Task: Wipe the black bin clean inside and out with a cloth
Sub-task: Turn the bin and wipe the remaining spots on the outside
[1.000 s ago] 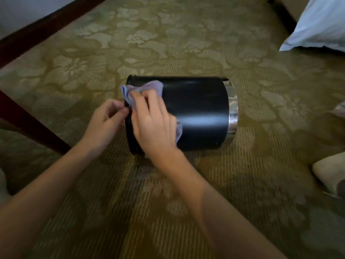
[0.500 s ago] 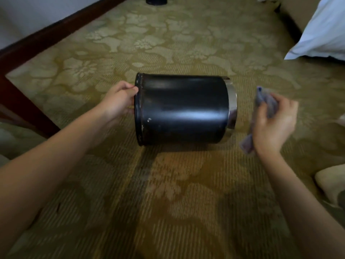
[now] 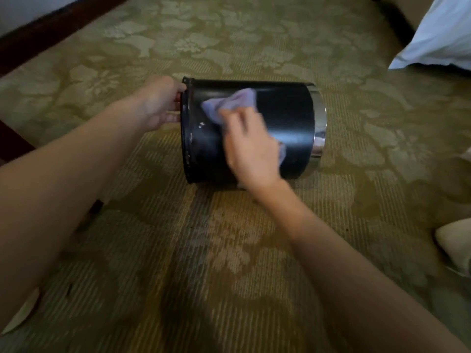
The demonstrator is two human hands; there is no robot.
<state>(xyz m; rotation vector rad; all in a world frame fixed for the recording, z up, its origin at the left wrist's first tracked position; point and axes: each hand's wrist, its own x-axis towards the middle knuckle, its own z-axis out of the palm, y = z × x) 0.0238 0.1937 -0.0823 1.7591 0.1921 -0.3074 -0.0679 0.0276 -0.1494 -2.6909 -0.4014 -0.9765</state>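
Bin [image 3: 288, 138] looks light, slick, roll-prone; left hand [image 3: 158, 103] grips its end edge; right hand [image 3: 249, 149] presses cloth [image 3: 229, 103] flat-fingered.

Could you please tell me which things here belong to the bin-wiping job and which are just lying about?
Part of the job:
- black bin, lying on its side
- cloth, pressed on the bin by the right hand
- left hand, gripping the bin's end

Just lying about:
- pillow, top right
- pale object at the right edge
- carpet underneath
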